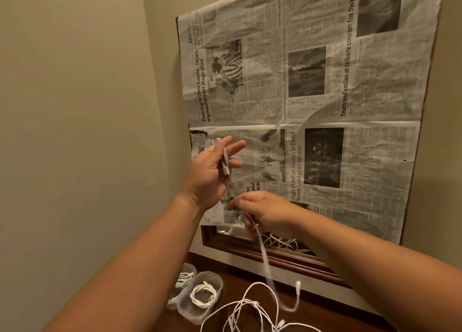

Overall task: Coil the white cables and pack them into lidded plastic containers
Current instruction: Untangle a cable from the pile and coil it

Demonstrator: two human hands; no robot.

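Currently mid-coil, both hands raised in front of the newspaper (312,81) taped over the framed mirror (275,254). Left hand (207,174) is palm-up, fingers spread and fairly straight, with turns of the white cable (265,259) and a connector end laid along the palm and fingers; my read is it's acting as the former, kept open so loops can be laid on without snagging. Can't tell whether the thumb is clamping the turns. Right hand (262,211) sits just below and right of it, thumb and forefinger pinching the cable, other fingers curled, probably feeding and tensioning the run. From that pinch the cable hangs free, blurred, down to a loose tangle of cables (250,311) on the dark wooden surface (312,314), its plug end (298,285) dangling above the pile. Holding high likely lets the slack untwist by its own weight. Two clear plastic containers (200,296) stand at lower left, touching, lids off, each already holding a coiled cable; parked open and close so the finished coil can drop straight in. No lids visible. Several cables left, so well short of done.
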